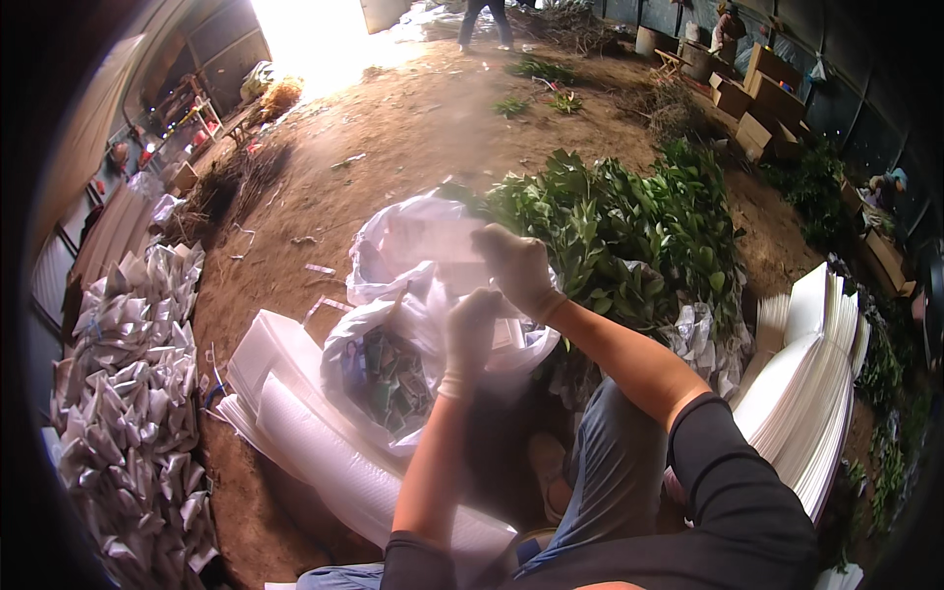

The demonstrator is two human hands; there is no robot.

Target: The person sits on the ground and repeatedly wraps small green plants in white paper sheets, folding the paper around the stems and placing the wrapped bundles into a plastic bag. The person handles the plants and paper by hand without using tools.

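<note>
Both of my hands wear pale gloves and are raised close together over white plastic bags. My left hand (470,332) has curled fingers, with its top near my right hand; whether it grips anything is unclear. Bent at the wrist, my right hand (518,271) is beside a pale, blurred flat sheet or packet (431,243); contact cannot be told. Below and left of my hands, an open white plastic bag (341,335) holds many small green and dark packets (398,383). Another white plastic bag (369,221) lies behind it, with pale contents partly hidden by my hands.
Leafy green branches (627,236) lie beyond my right arm. White foam sheets (317,442) lie at left, stacked pale sheets (796,391) at right. Silvery wrapped bundles (140,413) line the far left. Cardboard boxes (774,81) and a standing person (485,22) are farther back.
</note>
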